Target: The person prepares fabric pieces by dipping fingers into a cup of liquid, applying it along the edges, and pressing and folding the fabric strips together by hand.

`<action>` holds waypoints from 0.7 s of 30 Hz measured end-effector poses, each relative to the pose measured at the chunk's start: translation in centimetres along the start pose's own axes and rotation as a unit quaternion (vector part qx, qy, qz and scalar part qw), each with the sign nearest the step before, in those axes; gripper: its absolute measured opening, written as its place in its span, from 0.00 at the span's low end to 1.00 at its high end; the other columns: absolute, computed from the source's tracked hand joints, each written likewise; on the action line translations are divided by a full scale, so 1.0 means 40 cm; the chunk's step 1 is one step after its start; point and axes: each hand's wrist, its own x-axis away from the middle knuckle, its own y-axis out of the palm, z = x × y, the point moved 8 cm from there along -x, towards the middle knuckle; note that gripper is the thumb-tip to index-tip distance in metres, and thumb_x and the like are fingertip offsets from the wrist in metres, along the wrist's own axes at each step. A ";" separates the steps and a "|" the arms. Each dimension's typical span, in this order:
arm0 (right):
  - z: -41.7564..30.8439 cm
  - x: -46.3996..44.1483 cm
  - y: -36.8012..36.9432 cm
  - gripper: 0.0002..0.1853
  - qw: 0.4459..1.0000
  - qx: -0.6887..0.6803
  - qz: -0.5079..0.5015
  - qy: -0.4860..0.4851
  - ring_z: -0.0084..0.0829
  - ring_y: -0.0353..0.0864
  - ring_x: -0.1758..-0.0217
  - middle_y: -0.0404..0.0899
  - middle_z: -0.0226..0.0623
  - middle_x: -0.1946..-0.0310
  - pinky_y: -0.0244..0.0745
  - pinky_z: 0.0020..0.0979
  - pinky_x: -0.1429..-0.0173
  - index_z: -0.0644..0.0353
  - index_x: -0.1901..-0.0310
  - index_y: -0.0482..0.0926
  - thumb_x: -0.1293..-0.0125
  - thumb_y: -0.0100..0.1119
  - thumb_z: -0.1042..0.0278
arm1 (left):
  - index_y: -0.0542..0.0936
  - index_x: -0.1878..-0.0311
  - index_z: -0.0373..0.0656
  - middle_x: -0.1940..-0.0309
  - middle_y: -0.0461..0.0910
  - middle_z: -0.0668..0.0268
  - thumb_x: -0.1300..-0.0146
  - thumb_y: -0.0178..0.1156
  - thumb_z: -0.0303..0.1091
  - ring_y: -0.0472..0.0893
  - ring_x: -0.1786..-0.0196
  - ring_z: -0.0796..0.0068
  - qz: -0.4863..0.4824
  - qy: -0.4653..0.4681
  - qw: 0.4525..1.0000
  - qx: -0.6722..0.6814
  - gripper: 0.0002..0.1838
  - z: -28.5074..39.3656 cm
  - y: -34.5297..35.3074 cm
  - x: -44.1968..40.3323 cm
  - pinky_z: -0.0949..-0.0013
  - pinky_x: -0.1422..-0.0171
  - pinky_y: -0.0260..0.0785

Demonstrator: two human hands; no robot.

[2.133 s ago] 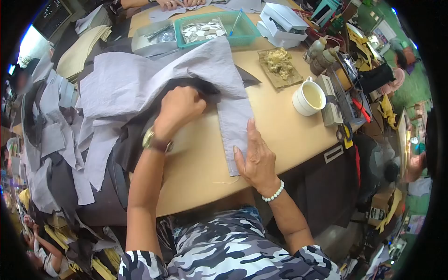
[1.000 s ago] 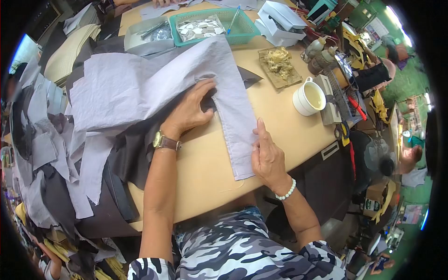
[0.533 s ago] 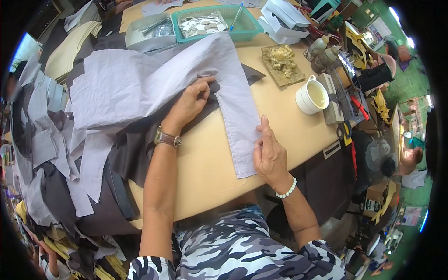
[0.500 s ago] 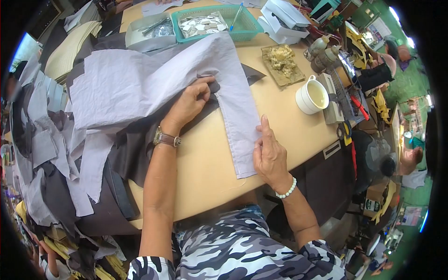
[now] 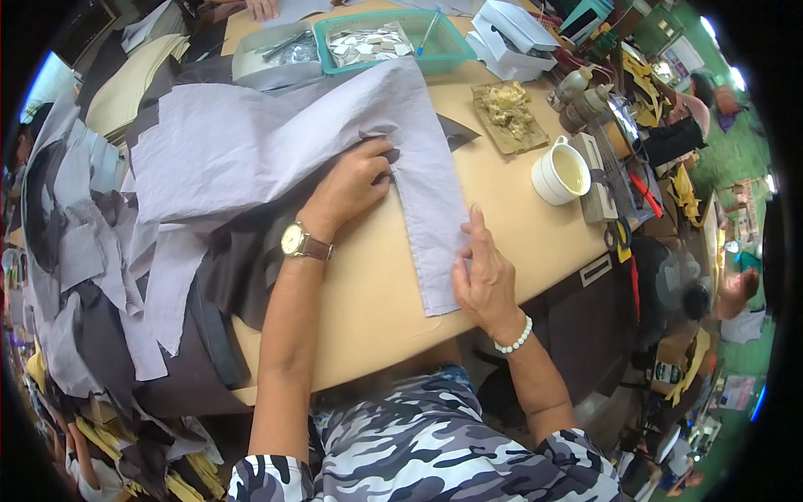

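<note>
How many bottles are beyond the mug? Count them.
2: a pale bottle by the white box, a browner bottle just nearer the mug. Others may be hidden.

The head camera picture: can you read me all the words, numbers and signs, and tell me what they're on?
No text can be read for certain.
Wristwatch: dial marks too small.
Cardboard box: label too small and blurred.
Pale sheet on the upper right: too blurred.
Pale lavender cloth, white mug: no writing seen.

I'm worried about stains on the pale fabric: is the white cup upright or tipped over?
Upright: the white cup stands on the tabletop, its round mouth facing up, clear of the pale fabric.
</note>
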 end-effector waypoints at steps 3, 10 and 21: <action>-0.004 0.003 -0.002 0.39 1.000 -0.001 -0.005 0.001 0.45 0.78 0.69 0.75 0.52 0.58 0.75 0.40 0.65 0.69 0.31 0.53 0.49 0.50 0.81 | 0.80 0.66 0.34 0.49 0.79 0.55 0.47 0.61 0.22 0.79 0.50 0.54 0.044 -0.010 0.999 0.007 0.05 -0.023 0.004 0.000 0.62 0.46 0.73; -0.011 0.011 0.000 0.40 1.000 0.012 0.004 -0.025 0.46 0.79 0.68 0.75 0.53 0.54 0.76 0.40 0.62 0.68 0.30 0.52 0.48 0.51 0.81 | 0.78 0.61 0.36 0.53 0.79 0.56 0.46 0.57 0.18 0.79 0.52 0.52 0.093 -0.011 0.996 0.002 0.09 -0.022 -0.015 -0.001 0.61 0.48 0.73; 0.200 -0.099 -0.298 0.24 0.944 0.300 0.121 0.059 0.48 0.72 0.43 0.70 0.50 0.46 0.68 0.43 0.41 0.62 0.45 0.77 0.47 0.51 0.80 | 0.80 0.55 0.38 0.50 0.79 0.55 0.48 0.57 0.17 0.79 0.48 0.54 0.087 -0.008 0.995 0.053 0.15 -0.030 0.005 0.005 0.62 0.44 0.72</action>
